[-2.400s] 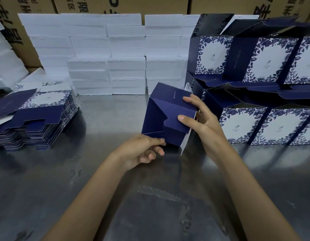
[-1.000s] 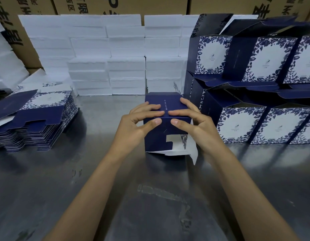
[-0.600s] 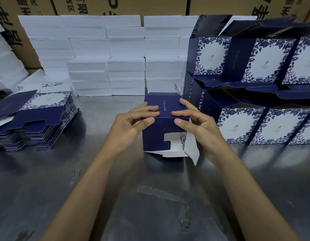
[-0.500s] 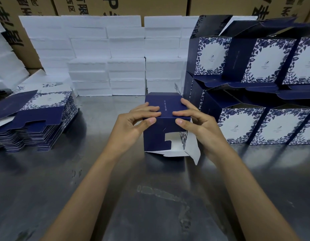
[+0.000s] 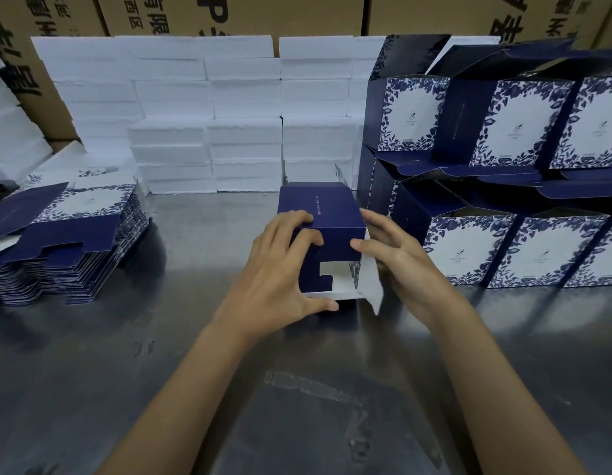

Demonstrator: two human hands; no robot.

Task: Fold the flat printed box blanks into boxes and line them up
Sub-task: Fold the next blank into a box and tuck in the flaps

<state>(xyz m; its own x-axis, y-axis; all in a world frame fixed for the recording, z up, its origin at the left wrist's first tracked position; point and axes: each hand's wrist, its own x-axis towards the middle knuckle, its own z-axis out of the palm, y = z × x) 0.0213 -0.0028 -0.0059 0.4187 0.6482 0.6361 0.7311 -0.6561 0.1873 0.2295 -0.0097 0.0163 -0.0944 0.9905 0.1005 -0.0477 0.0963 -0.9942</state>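
Box point(image 5: 321, 214) lying sideways at 12 o'clock, gripped by left hand point(image 5: 280, 269), steadied by right hand point(image 5: 393, 258), probably to tuck end flaps shut.

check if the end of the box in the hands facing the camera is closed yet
Not yet closed. The box still shows its white inside through a gap in the near end, and a white flap sticks out loose at its right.
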